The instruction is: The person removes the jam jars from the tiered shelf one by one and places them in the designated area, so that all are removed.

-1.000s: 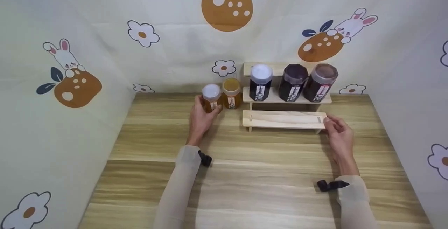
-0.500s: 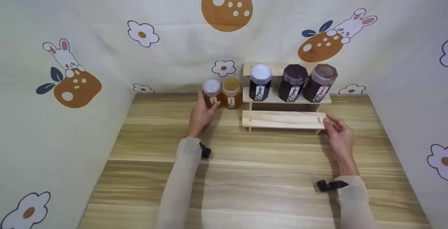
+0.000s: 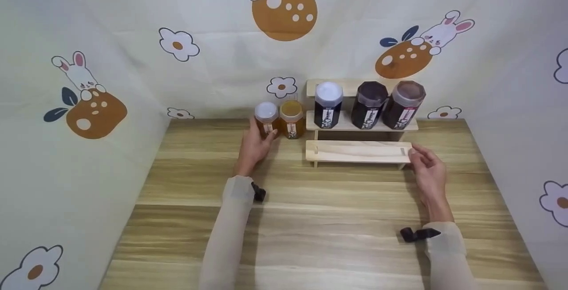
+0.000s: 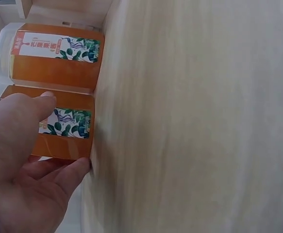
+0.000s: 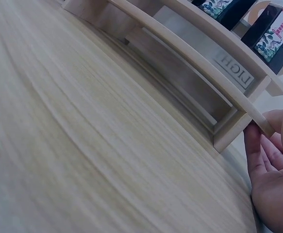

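Note:
My left hand [image 3: 254, 147] grips an orange-filled jam jar [image 3: 267, 119] with a pale lid, thumb on its front and fingers around its far side. In the left wrist view this jar [image 4: 63, 145] stands upright at the tabletop, side by side with a second orange-filled jar [image 4: 54, 73]. That second jar [image 3: 292, 119] has a yellowish top. My right hand [image 3: 430, 172] pinches the right end of the bottom shelf of a tiered wooden rack [image 3: 359, 151]. Seen from the right wrist, thumb and fingers hold the shelf's corner [image 5: 258, 121].
On the rack's middle tier stand three dark jars: a white-topped one [image 3: 328, 103], a black-topped one [image 3: 370, 105] and a brown-topped one [image 3: 404, 105]. A patterned cloth [image 3: 213, 77] hangs behind and along both sides of the wood-grain table [image 3: 328, 232].
The left hand has shifted the jar slightly back, level with the second orange-filled jar. The right hand has kept its place on the shelf. The head view has shifted very slightly.

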A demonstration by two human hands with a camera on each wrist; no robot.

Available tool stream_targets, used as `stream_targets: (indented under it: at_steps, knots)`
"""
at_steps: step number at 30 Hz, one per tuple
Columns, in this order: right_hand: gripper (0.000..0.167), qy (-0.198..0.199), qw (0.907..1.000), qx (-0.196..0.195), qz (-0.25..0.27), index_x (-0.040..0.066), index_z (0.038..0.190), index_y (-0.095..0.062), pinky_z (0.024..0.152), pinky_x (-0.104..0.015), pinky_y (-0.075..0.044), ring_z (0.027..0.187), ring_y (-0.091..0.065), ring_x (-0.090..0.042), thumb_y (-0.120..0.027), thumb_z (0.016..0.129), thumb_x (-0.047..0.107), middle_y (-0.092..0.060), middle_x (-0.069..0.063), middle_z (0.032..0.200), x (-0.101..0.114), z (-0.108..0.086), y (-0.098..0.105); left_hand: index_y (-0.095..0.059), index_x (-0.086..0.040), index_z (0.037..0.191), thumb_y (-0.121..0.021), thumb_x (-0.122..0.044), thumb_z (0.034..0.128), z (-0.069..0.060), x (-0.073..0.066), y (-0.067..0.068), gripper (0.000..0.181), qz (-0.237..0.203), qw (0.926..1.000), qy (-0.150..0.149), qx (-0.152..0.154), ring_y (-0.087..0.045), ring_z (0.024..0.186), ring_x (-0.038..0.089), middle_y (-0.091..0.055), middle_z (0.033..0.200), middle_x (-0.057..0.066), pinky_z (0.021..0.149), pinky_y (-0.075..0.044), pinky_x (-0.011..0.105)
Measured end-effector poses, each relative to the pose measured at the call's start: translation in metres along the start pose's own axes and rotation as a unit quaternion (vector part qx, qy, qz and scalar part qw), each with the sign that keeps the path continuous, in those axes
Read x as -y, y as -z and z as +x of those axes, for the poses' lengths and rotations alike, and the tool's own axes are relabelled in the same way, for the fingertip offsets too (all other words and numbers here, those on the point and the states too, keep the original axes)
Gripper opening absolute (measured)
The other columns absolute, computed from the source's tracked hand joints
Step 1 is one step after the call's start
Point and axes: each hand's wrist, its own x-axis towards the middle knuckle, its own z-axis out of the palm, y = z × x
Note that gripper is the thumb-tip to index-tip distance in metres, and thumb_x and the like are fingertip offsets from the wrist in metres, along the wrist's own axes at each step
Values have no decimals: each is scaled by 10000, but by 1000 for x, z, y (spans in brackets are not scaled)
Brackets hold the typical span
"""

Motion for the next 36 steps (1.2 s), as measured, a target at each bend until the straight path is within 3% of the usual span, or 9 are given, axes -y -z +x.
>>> stream_targets:
  at_steps: [15, 22, 25, 29, 34, 36]
  knots:
    - [446, -104, 9998, 93, -140, 16, 1422, -678, 638, -121, -522, 821, -663, 22, -752, 1031, 218, -782, 162, 965, -2, 2, 4, -365, -18, 1557, -745, -340, 1039, -9, 4, -6, 718, 137, 9995, -169, -243, -636, 1373, 418, -638, 1456, 283, 1153, -546, 556]
    - [459, -202, 9997, 60, -111, 39, 1427, -683, 699, -131, -567, 865, -694, 8, -767, 1022, 237, -787, 147, 992, -1, 1, 2, -310, -34, 1653, -776, -208, 1011, -15, 7, -6, 813, -273, 9992, 227, -197, -510, 1529, 341, -496, 1657, 210, 1301, -415, 453]
    - [467, -221, 9997, 52, -90, 46, 1433, -683, 703, -139, -575, 870, -700, 1, -774, 1018, 239, -789, 137, 999, -1, 1, 2, -336, -22, 1646, -780, -142, 992, -21, 7, -7, 799, -439, 9984, 240, -269, -499, 1539, 336, -486, 1668, 202, 1315, -392, 426]
    - [459, -208, 9997, 6, -140, 58, 1431, -691, 706, -142, -583, 868, -702, -3, -776, 1016, 236, -790, 130, 1002, -1, 0, 4, -333, 12, 1638, -763, -164, 991, -32, 1, -12, 797, -299, 9987, 231, -333, -481, 1539, 389, -483, 1648, 252, 1325, -370, 483]
    - [463, -220, 9996, 33, -185, 56, 1441, -684, 730, -137, -587, 891, -689, -2, -770, 1019, 228, -776, 125, 1028, 1, -1, 4, -240, 57, 1664, -767, -240, 976, -50, -14, -18, 916, -39, 9968, 584, -545, -379, 1584, 443, -377, 1690, 299, 1351, -305, 526]
    - [461, -233, 9996, 54, -160, 47, 1444, -677, 738, -135, -588, 893, -687, -3, -763, 1024, 215, -775, 121, 1024, 2, -1, 3, -230, 91, 1655, -778, -248, 964, -56, -23, -20, 945, -29, 9967, 584, -568, -366, 1584, 461, -357, 1688, 322, 1356, -293, 527]
